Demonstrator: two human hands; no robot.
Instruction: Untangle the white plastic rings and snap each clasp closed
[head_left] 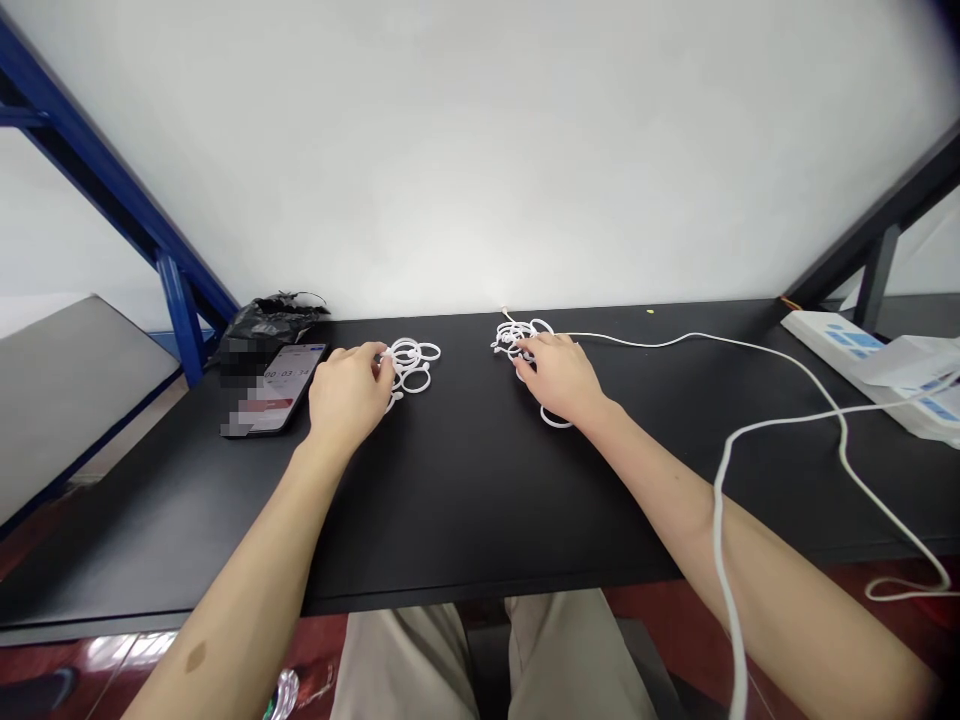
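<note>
Left hand (346, 392) laid on black table (465, 500), fingers curled together at edge of small white cable coil (412, 360). Real pinch or just touch, can't be told from here. Right hand (562, 380) rested flat on second white tangle (517, 336), fingers spread apart, nothing clamped. Long cable (750, 348) trailed from tangle off to right, looped back over right forearm. Phone (281, 395) parked just beside left hand. Black bag (270, 318) crumpled behind phone, contents hidden. Power strip (832, 335) seen far right.

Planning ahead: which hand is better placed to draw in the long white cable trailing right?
Likely right. The right hand rests on the tangled bundle that the long cable leads from; the left hand touches the separate coil, farther from it.
</note>
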